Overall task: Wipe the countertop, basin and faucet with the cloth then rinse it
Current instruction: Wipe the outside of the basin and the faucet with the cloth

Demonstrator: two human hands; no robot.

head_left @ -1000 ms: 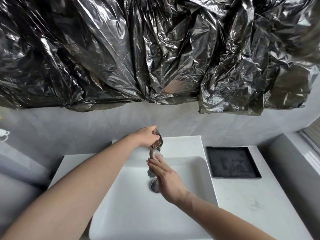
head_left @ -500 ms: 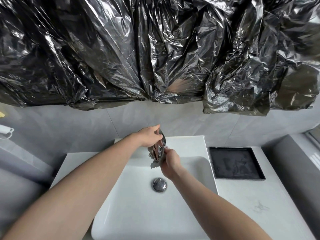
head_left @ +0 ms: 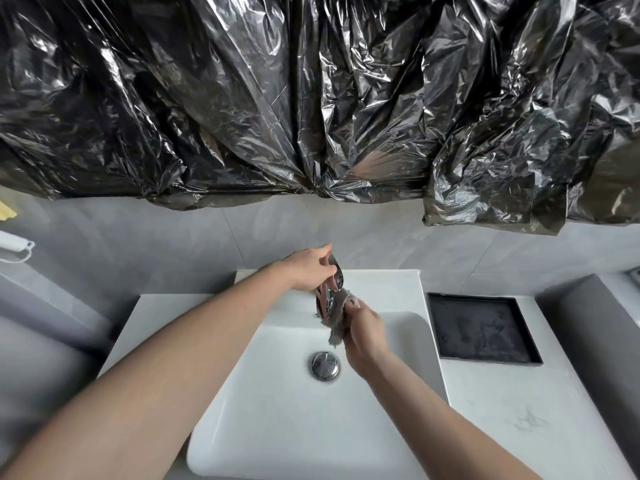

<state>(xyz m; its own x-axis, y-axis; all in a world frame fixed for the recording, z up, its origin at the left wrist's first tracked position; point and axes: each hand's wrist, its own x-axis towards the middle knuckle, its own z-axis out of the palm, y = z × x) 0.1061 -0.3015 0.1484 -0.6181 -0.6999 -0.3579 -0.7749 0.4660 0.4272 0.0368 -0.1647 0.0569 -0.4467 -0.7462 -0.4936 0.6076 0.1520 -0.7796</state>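
Left hand [head_left: 309, 270] grips the top of the faucet [head_left: 327, 295], fingers curled over it. Right hand [head_left: 364, 332] clutches the grey cloth [head_left: 338, 323], bunched within curled fingers, pressed against the faucet's right side, above the basin [head_left: 277, 410].

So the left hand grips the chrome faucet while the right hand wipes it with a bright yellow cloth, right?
Not quite: the head view shows the cloth is grey, not yellow. The left hand does grip the chrome faucet while the right hand wipes it.
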